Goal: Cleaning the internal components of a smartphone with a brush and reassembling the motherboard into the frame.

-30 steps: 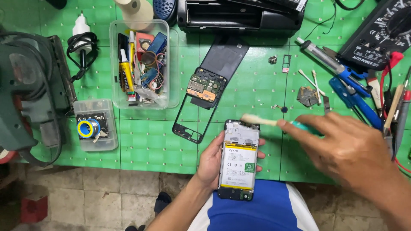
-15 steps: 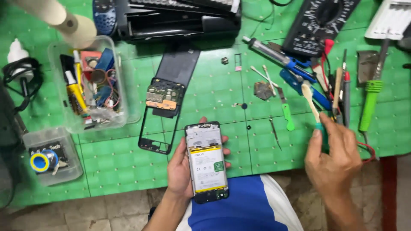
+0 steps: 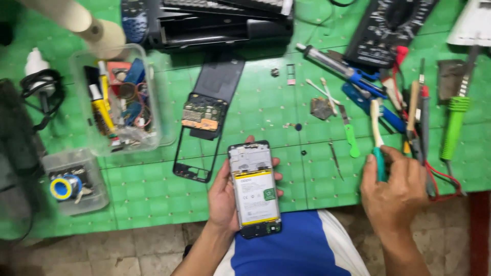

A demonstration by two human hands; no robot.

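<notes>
Left hand (image 3: 223,197) cradles the opened phone (image 3: 254,188), right hand (image 3: 396,186) grips the toothbrush (image 3: 377,138) among crowded tools — loose hold, and that exposed phone could slip off the mat (image 3: 153,199)

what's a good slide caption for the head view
Left hand holds an opened phone; right hand grips a toothbrush over the green mat.

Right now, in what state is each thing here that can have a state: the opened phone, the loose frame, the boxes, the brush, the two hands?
Black phone with yellow-edged battery: back cover off, held face down.
Left hand: gripping the phone.
Right hand: closed on the brush handle.
Teal-handled brush: held, bristles pointing away.
Black phone frame: empty, flat on green mat.
Clear plastic box: lidless, full.
</notes>
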